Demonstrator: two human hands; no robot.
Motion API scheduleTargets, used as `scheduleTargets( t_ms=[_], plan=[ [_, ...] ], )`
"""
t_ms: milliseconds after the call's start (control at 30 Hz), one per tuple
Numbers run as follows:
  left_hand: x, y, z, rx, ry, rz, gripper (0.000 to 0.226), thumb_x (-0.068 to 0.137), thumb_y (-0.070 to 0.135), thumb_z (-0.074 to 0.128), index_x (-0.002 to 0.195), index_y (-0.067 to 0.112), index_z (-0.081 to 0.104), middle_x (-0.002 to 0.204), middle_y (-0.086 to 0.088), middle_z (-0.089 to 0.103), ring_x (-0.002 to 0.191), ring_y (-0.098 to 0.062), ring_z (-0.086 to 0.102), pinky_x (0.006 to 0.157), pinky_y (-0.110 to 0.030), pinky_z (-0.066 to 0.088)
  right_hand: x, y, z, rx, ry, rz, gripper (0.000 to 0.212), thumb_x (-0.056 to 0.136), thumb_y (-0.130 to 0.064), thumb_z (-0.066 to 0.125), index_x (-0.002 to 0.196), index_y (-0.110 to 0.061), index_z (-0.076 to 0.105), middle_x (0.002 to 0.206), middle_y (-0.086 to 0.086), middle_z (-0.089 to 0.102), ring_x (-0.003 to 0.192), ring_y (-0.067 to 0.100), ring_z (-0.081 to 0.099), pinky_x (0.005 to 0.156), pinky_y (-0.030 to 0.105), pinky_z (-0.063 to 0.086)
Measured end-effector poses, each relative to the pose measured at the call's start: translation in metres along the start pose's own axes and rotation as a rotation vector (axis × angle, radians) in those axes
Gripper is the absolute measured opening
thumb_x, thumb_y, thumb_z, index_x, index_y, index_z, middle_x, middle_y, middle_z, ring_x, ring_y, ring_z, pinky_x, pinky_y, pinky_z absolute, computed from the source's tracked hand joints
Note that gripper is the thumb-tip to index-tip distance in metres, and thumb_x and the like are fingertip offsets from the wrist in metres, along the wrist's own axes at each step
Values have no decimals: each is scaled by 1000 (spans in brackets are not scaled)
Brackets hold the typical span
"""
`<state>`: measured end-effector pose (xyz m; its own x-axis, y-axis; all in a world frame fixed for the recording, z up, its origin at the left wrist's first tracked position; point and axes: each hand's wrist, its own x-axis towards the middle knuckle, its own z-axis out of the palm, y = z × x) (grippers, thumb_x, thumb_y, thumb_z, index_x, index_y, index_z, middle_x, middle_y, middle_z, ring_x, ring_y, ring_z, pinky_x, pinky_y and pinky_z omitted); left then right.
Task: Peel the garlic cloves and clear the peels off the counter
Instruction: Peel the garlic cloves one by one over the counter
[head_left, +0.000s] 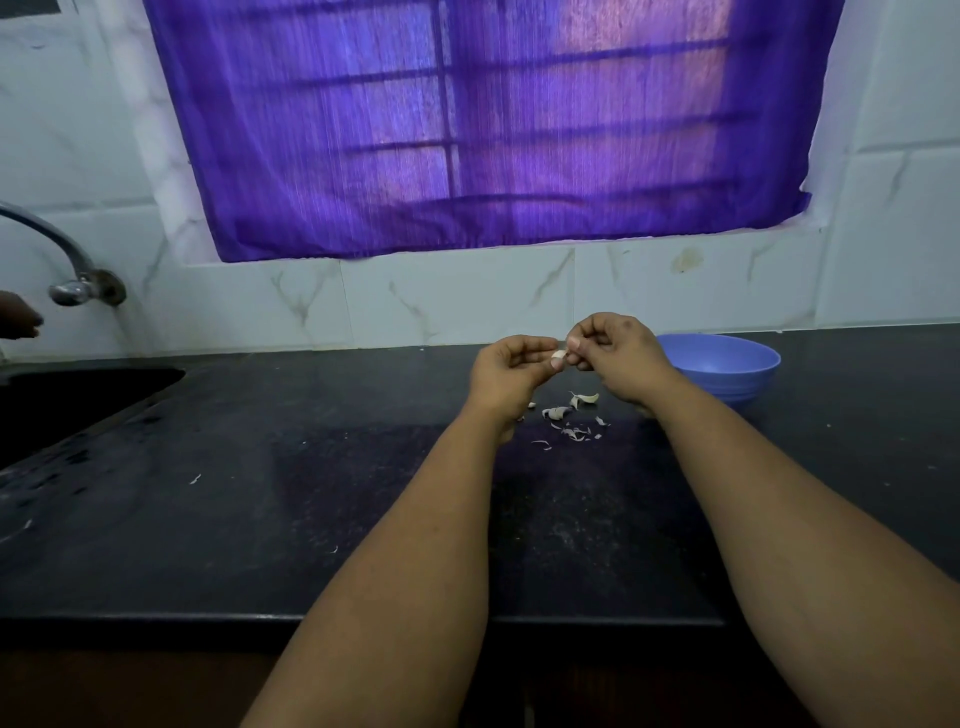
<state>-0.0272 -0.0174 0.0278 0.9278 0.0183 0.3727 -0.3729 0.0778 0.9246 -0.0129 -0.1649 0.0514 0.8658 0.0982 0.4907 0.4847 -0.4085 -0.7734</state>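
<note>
The garlic clove (558, 356) is mostly covered by the pinching fingers of both hands; the blue bowl's (727, 364) contents cannot be seen; the faucet (62, 260) is cut off at the left edge

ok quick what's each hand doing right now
Left hand: pinches the garlic clove.
Right hand: fingertips pinch the same clove, apparently its peel.

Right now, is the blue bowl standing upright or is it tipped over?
Upright. The blue bowl sits on the counter with its open rim facing up. What it holds, I cannot tell.
</note>
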Motion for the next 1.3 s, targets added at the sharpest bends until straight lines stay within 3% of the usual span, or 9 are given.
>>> scheduleTargets(
  t_ms=[200, 333, 433, 467, 533, 700, 833, 1067, 1300],
  plan=[
    [1, -1, -1, -8, 2, 28, 20, 81, -9, 68, 96, 4, 66, 85, -5, 66, 80, -7, 64, 78, -16, 54, -2, -1, -5, 20, 81, 27, 15, 89, -8, 65, 79, -19, 63, 73, 2, 69, 69, 13, 66, 74, 27, 54],
    [2, -2, -2, 13, 1, 33, 20, 81, -5, 70, 90, 12, 67, 87, -4, 67, 83, -9, 64, 82, -28, 54, -5, -1, -11, -34, 12, 81, 19, 79, -8, 76, 93, -16, 66, 69, 5, 72, 71, 19, 71, 71, 30, 58],
    [4, -3, -2, 35, 13, 27, 19, 80, -1, 72, 88, 16, 67, 87, -3, 68, 85, -12, 64, 80, -33, 52, -6, -1, -11, -36, -49, 110, 9, 81, -7, 74, 88, -8, 68, 69, 11, 71, 70, 22, 71, 70, 31, 59],
    [4, -3, -1, 34, 16, 26, 18, 81, 0, 72, 88, 16, 67, 86, -3, 67, 85, -13, 63, 78, -32, 52, -6, -1, -12, -45, -70, 113, 4, 84, -6, 71, 85, -8, 69, 71, 12, 71, 72, 22, 70, 71, 31, 58],
    [4, -4, -1, 35, 21, 20, 16, 82, 1, 71, 89, 15, 67, 84, -5, 67, 86, -16, 64, 76, -31, 51, -5, -1, -11, -49, -107, 120, 14, 87, 0, 64, 84, -12, 69, 77, 11, 72, 78, 22, 71, 75, 30, 58],
    [4, -4, -2, -4, 13, 9, 12, 84, 0, 68, 92, 9, 67, 86, -9, 69, 84, -18, 67, 76, -32, 53, -5, -6, -5, 179, -102, 221, 25, 85, 7, 61, 105, -6, 66, 99, 12, 71, 93, 21, 69, 84, 30, 56],
    [2, 0, 0, -56, 22, 26, 14, 83, -4, 68, 90, 8, 65, 81, -8, 66, 77, -13, 65, 72, -21, 53, -7, -9, -1, 255, -38, 212, 23, 87, -5, 66, 110, -4, 64, 90, 11, 71, 81, 17, 68, 82, 29, 55],
    [-1, 3, 0, -55, 24, 43, 14, 83, -3, 69, 91, 8, 65, 98, -25, 67, 91, -27, 68, 70, -21, 53, -9, -9, 1, 106, 74, 72, 25, 82, -14, 72, 106, -20, 65, 76, -1, 74, 87, 18, 71, 86, 41, 55],
    [-1, 2, 0, -54, 39, 42, 13, 82, -2, 70, 88, 7, 64, 92, -19, 69, 93, -28, 69, 69, -20, 53, -8, -8, 1, 108, 81, 43, 33, 78, -15, 76, 108, -21, 63, 74, 0, 75, 84, 19, 71, 85, 45, 56]
  ],
)
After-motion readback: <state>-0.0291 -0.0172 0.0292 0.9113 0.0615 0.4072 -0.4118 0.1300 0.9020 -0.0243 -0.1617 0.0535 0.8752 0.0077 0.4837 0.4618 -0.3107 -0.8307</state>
